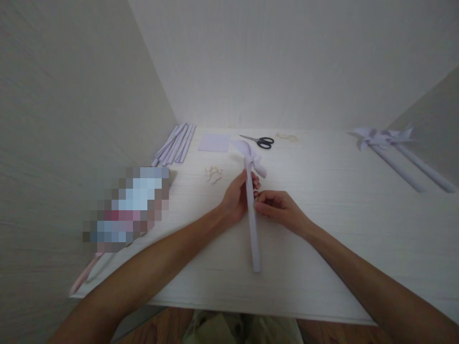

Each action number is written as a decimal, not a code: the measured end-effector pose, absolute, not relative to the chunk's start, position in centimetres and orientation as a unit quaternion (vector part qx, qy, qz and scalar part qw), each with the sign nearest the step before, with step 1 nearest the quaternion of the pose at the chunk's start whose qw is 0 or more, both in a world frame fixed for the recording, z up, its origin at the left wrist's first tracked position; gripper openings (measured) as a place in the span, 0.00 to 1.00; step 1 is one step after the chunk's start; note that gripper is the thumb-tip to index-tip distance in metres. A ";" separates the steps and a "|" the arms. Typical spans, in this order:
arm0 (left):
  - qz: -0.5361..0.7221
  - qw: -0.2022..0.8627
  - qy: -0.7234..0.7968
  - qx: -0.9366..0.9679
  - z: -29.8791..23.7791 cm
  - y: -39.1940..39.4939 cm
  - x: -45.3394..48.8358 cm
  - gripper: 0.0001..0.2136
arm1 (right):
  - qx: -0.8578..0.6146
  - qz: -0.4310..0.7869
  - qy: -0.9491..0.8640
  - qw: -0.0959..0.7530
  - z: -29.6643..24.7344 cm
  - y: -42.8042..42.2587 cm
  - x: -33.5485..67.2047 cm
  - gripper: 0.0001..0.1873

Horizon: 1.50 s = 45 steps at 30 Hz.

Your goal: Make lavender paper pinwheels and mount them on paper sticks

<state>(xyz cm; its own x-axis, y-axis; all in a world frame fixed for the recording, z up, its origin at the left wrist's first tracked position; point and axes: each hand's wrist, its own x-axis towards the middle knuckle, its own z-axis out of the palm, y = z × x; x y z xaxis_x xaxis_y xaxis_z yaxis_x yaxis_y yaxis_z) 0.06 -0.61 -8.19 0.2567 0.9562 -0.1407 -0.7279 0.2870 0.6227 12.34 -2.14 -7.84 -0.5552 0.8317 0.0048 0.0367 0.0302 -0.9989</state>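
A pale lilac paper pinwheel (253, 224) is held above the table, its folded blades at the far end and its rolled paper stick pointing back toward me. My left hand (237, 195) wraps the stick just below the blades. Close against the stick's right side, my right hand (275, 206) pinches with thumb and forefinger; whatever lies between those fingertips is too small to make out. Beyond the blades are black-handled scissors (264, 142) and a flat lilac paper square (214, 143).
Several rolled paper sticks (175, 144) lie at the back left. Thin beige strips (214, 174) are scattered left of the pinwheel, with more beige bits (287, 137) past the scissors. Two finished-looking pinwheels (403, 160) rest at the right. A blurred-out object (131, 210) sits at the left edge.
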 end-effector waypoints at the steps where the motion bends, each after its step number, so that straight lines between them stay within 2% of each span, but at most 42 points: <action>1: 0.554 0.759 0.256 0.226 -8.2 -0.6 0.1 0.10 | -0.343 0.610 -0.639 0.318 -7.8 -2.1 12.4 0.12; 17: 0.546 0.766 0.240 0.239 -7.9 -0.7 0.0 0.10 | -0.340 0.621 -0.647 0.284 -7.9 -1.8 12.7 0.13; 31: 0.537 0.776 0.224 0.242 -7.9 -0.7 0.0 0.07 | -0.330 0.608 -0.669 0.271 -8.1 -1.8 12.8 0.10; 39: 0.516 0.792 0.214 0.246 -7.8 -0.9 0.0 0.06 | -0.335 0.645 -0.638 0.255 -7.7 -1.7 12.7 0.09; 45: 0.509 0.796 0.225 0.238 -7.5 -1.0 0.1 0.07 | -0.350 0.632 -0.637 0.270 -7.7 -1.8 12.5 0.08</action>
